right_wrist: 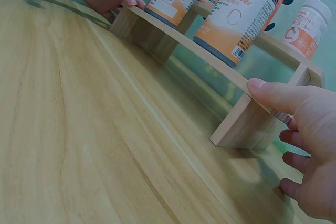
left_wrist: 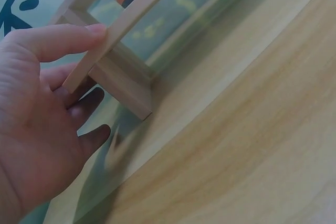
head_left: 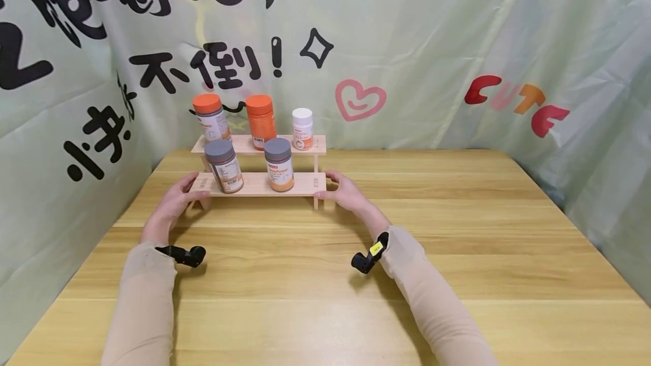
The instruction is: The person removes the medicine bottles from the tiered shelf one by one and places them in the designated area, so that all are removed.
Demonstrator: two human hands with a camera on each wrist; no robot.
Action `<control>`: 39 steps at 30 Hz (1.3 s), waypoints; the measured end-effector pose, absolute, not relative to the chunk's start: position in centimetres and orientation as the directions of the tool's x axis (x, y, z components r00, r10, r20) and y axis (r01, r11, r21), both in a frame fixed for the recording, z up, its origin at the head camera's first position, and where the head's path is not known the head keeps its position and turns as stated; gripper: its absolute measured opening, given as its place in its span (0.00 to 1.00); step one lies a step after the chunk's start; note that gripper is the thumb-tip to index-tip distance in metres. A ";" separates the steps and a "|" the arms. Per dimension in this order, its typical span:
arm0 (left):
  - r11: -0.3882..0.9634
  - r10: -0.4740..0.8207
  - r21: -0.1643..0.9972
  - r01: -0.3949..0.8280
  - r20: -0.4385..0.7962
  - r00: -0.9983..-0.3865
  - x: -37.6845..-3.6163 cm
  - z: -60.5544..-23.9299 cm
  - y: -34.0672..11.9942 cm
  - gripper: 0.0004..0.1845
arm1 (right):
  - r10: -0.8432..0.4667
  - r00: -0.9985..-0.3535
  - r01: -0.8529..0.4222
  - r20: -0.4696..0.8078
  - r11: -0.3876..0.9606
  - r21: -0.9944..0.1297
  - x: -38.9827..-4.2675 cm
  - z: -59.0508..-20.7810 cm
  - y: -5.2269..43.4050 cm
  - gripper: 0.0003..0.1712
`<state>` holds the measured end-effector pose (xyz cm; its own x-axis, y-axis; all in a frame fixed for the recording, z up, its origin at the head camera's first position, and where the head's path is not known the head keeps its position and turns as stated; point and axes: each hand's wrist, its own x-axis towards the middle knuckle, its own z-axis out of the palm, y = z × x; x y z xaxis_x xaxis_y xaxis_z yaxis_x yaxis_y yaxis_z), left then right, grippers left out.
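A two-step wooden rack (head_left: 254, 185) stands toward the back left of the table. My left hand (head_left: 174, 202) grips the left end of its lower step, thumb on the top edge and fingers beneath. At the opposite end my right hand (head_left: 351, 192) pinches the board likewise, the thumb (right_wrist: 268, 92) showing on its edge. Two grey-lidded jars, one on the left (head_left: 229, 171) and one on the right (head_left: 280, 171), sit on the lower step. The upper step bears an orange-lidded jar (head_left: 213, 123), an orange bottle (head_left: 261, 124) and a small white bottle (head_left: 303, 131). Whether the rack's legs touch the table is unclear.
The wood-grain table (head_left: 285, 275) extends in front of the rack and to its right. A pale printed curtain (head_left: 417, 44) hangs behind and along both sides. Each wrist wears a small black camera, the left one (head_left: 190, 256) and the right one (head_left: 363, 262).
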<state>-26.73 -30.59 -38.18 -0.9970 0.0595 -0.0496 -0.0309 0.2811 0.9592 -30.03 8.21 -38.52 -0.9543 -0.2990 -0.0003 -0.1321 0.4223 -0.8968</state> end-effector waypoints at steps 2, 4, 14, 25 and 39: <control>0.272 0.062 0.962 -0.034 -0.053 -0.997 -26.8 -38.1 -30.6 0.43 | -0.301 -0.954 -0.131 -0.001 0.419 -0.899 -30.1 -38.6 8.2 0.43; 0.261 0.060 0.964 -0.039 -0.056 -0.997 -26.7 -38.0 -30.6 0.43 | -0.302 -0.953 -0.134 0.002 0.418 -0.899 -30.2 -38.6 8.2 0.43; 0.274 0.061 0.961 -0.047 -0.066 -0.996 -26.6 -38.0 -30.4 0.44 | -0.306 -0.952 -0.149 0.019 0.409 -0.900 -30.2 -38.7 8.7 0.43; 0.330 0.097 0.943 0.034 0.002 -0.995 -26.0 -38.7 -29.9 0.48 | -0.343 -0.939 -0.165 0.013 0.418 -0.893 -28.9 -38.2 9.8 0.41; 0.389 0.101 0.920 0.046 0.007 -0.995 -24.8 -38.1 -28.1 0.42 | -0.337 -0.941 -0.136 -0.019 0.431 -0.892 -27.7 -38.4 11.9 0.43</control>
<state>-24.82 -28.07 -38.11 -0.9949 0.1009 0.0068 0.0457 0.3887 0.9202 -27.67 11.87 -38.39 -0.9415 -0.3365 -0.0192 -0.1361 0.4315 -0.8918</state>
